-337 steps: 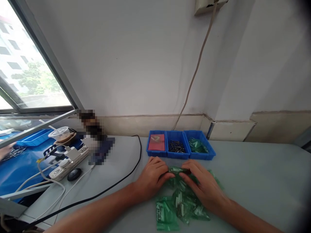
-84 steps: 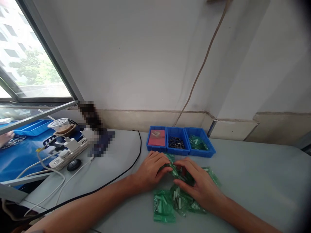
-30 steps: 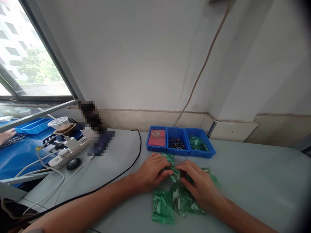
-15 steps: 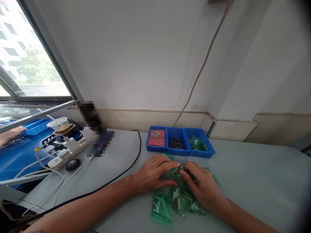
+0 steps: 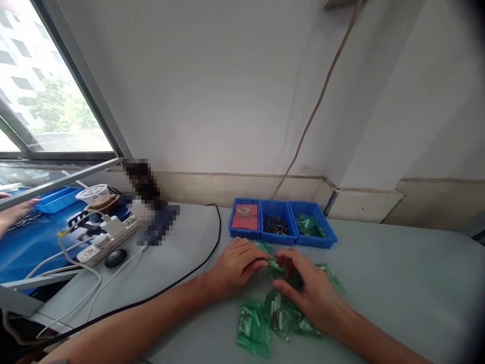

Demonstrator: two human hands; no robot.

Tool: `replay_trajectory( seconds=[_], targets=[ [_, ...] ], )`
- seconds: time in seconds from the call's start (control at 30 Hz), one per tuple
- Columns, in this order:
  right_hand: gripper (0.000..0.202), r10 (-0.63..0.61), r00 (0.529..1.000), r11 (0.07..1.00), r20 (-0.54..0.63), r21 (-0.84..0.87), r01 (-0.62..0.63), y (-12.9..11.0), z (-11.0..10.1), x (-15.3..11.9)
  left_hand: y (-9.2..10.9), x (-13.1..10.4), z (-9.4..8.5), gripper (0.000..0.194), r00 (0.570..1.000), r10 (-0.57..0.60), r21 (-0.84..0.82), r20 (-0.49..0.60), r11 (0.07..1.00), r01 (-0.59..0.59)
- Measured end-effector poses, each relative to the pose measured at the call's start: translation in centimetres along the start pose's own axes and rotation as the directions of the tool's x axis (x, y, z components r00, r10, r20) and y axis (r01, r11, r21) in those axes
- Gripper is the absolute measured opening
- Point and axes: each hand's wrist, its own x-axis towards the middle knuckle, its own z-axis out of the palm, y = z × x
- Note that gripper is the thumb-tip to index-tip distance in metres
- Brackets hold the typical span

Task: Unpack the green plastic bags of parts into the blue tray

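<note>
Grey tabletop [image 5: 379, 293] beneath hands [image 5: 233, 265], green bags [image 5: 253, 329].

Daylight glares through the grey-framed window [image 5: 56, 91], washing out the building outside. Soft shadows dim the plain grey-white wall [image 5: 212, 101] toward the right, where the corners blacken. Wide-angle distortion stretches my view's edges; blocky pixelation masks one patch.

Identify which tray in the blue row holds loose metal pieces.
The middle tray, with metal pieces; the left tray has a red sheet, the right tray green plastic.
</note>
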Motion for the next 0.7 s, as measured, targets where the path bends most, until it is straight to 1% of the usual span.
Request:
replay_trajectory(
  seconds=[0.07, 0.1, 0.17, 0.23, 0.3, 0.5, 0.7],
  targets=[
    [0.044, 0.009, 1.0, 1.0, -0.007, -0.006, -0.009, 0.0, 0.1, 0.03, 0.05, -0.04, 0.06, 0.031, 0.999, 0.021, 0.004, 0.034, 1.0, -0.021],
    [0.045, -0.001, 1.0, 1.0, -0.011, -0.014, 0.001, -0.03, 0.1, 0.04, 0.09, -0.09, 0.11, 0.031, 0.998, 0.033, 0.0, 0.053, 0.999, -0.033],
    [0.04, -0.037, 0.999, 0.999, -0.015, -0.037, 0.036, -0.11, 0.06, 0.03, 0.15, -0.21, 0.24, 0.03, 0.996, 0.052, -0.019, 0.066, 0.999, -0.051],
    [0.031, -0.064, 0.998, 0.996, -0.014, -0.061, 0.063, -0.18, -0.01, 0.01, 0.16, -0.33, 0.35, 0.029, 0.997, 0.057, -0.029, 0.052, 0.998, -0.056],
    [0.026, -0.067, 0.998, 0.996, -0.011, -0.067, 0.066, -0.19, -0.05, 0.0, 0.14, -0.38, 0.4, 0.028, 0.998, 0.056, -0.027, 0.04, 0.998, -0.055],
    [0.034, -0.072, 0.997, 0.997, -0.007, -0.042, 0.072, -0.18, -0.01, 0.12, 0.15, -0.28, 0.17, 0.021, 0.999, 0.029, -0.02, 0.024, 0.999, -0.028],
    [0.033, -0.07, 0.998, 0.997, -0.002, -0.019, 0.07, -0.23, -0.13, 0.27, 0.23, -0.13, 0.02, 0.019, 0.999, 0.043, -0.01, 0.029, 0.999, -0.043]
  ],
)
